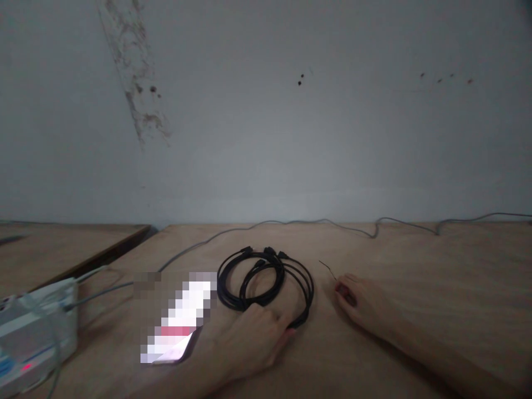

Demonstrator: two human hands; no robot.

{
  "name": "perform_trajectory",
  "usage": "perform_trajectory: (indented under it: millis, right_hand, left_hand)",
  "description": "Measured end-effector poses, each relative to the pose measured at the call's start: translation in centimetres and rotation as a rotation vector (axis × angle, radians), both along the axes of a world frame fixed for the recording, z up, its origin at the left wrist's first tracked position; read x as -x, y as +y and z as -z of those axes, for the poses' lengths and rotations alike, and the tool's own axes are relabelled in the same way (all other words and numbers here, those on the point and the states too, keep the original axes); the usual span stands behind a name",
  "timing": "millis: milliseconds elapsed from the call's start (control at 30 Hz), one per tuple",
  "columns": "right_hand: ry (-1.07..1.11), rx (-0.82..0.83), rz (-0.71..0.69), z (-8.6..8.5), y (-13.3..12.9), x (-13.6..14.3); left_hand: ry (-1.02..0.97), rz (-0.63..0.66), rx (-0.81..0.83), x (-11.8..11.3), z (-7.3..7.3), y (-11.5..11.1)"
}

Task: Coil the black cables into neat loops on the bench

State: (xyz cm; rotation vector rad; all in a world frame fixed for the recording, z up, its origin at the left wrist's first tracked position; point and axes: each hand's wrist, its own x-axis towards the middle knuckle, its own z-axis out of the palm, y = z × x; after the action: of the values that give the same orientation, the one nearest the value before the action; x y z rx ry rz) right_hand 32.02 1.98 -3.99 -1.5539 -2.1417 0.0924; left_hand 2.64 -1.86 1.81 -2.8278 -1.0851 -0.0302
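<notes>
Coiled black cables [224, 285] with several dark plugs at their far ends lie on the wooden table in overlapping loops. My left hand [258, 332] is closed on the near side of the loops, its fingertips partly hidden. To the right of the coils, my right hand [363, 305] rests low over the table with its fingers curled into a pinch. A thin black twist tie [327, 268] sticks out from those fingers toward the coils, not touching them.
Left of the coils lies a lit phone [183, 346], its screen blurred out. A white power strip [37, 338] with a red light and plugged-in cords stands at the far left. One grey cord [226, 230] runs along the table's back by the wall [266, 127].
</notes>
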Motion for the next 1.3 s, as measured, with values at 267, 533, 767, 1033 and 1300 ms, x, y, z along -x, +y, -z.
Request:
perform_trajectory:
  millis: [267,533,767,1033,1300]
  right_hand:
    - [0.0,0.034,-0.003,0.1,0.1,-0.1]
    - [-0.005,0.022,-0.008,-0.1,0.0,0.0]
    - [-0.001,0.027,-0.003,0.5,0.2,-0.3]
    - [-0.014,0.014,0.016,0.2,0.0,0.0]
    - [-0.009,0.011,0.0,0.4,0.2,-0.1]
  left_hand:
    - [0.02,-0.02,-0.13,0.2,-0.7,1.6]
    - [-0.003,-0.203,-0.217,1.0,1.2,2.9]
    - [-0.08,-0.31,-0.245,1.4,1.1,1.9]
    - [-0.181,-0.262,-0.141,1.4,2.7,3.0]
    - [-0.262,-0.152,-0.077,1.4,3.5,3.3]
